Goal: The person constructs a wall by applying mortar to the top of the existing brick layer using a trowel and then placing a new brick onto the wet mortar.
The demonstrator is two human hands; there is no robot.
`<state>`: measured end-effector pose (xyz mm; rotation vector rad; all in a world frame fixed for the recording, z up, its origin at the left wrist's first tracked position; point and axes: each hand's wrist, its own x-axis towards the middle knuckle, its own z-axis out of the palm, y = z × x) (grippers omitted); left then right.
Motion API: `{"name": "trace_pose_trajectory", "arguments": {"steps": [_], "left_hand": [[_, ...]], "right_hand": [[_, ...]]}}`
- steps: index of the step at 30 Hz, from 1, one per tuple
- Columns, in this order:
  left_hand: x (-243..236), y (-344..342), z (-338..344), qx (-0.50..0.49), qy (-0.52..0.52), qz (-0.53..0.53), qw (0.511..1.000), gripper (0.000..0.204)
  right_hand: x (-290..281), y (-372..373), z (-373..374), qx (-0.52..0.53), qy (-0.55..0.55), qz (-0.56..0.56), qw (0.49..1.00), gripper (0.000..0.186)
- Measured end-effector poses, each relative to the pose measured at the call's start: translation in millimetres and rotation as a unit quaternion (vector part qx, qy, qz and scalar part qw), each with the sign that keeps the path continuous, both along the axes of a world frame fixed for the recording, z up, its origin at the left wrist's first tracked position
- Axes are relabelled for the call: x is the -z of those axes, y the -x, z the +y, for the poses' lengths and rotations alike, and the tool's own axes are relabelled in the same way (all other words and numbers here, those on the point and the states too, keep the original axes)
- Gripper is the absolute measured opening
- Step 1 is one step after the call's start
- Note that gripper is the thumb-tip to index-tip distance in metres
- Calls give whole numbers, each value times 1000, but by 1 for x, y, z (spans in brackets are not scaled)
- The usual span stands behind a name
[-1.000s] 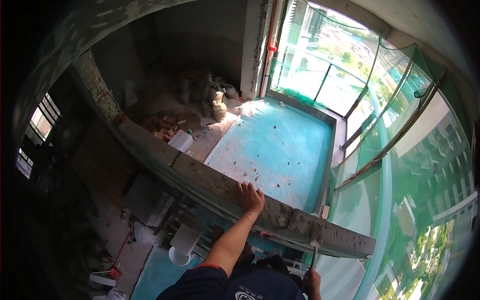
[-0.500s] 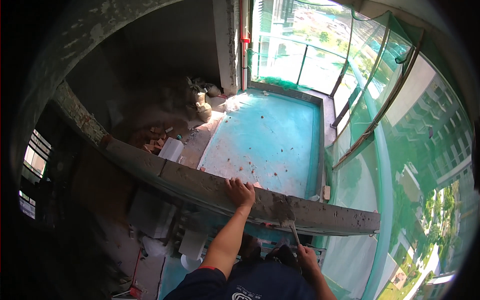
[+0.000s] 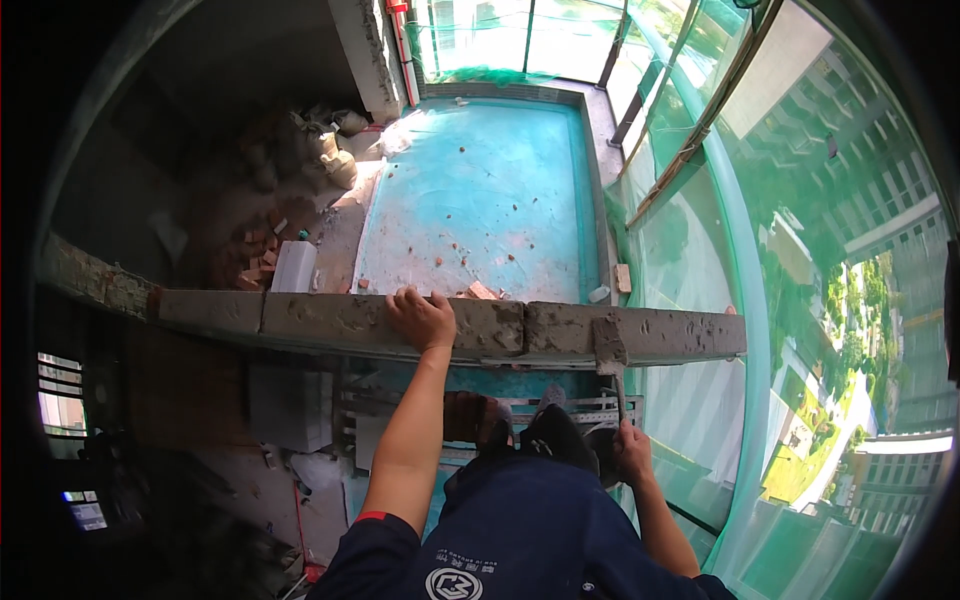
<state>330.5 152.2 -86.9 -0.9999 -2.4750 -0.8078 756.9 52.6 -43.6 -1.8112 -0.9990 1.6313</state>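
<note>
My left hand (image 3: 420, 318) lies across a narrow grey wall (image 3: 345, 318), its fingers curled over the far edge. Below the wall's near side, my right hand (image 3: 632, 452) is closed around the handle of what looks like a trowel (image 3: 609, 343). The tool's narrow, rectangular head is coated in grey-brown mortar and lies against the wall's top and near edge, to the right of a dark joint. Part of the handle is hidden inside my right fist.
Beyond the wall lies a blue-coated floor (image 3: 470, 190) with scattered rubble. A white box (image 3: 293, 267), loose bricks (image 3: 258, 257) and sacks (image 3: 338, 165) are at the left. Green netting (image 3: 690, 270) hangs along the right. Metal slats (image 3: 600, 408) are below me.
The view has shifted, with the wall now appearing higher and more level. The trowel has moved right along the wall, past the joint. My left hand keeps its hold on the wall.
</note>
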Motion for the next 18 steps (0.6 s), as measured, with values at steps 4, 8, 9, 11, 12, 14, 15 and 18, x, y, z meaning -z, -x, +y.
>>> {"name": "trace_pose_trajectory", "arguments": {"steps": [4,8,9,11,12,14,15,18], "left_hand": [[6,10,-3,-7,2,20,1000,32],[-2,5,4,19,3,8,1000,33],[-1,7,4,12,12,15,1000,34],[4,8,3,5,31,19,999,36],[6,8,4,4,43,18,999,36],[14,18,0,12,46,12,999,36],[10,12,0,10,44,23,999,35],[10,6,3,24,57,42,997,33]], "right_hand": [[1,59,9,-120,-8,18,993,42],[8,91,20,-241,-47,-80,966,47],[-3,94,24,-234,-55,-82,967,47],[-12,76,28,-214,-44,-82,972,47],[-8,61,30,-202,-25,-77,976,46],[-21,35,30,-146,-26,-99,984,46],[-18,14,29,-102,-10,-101,990,46],[18,-60,21,29,-14,-69,997,46]]}}
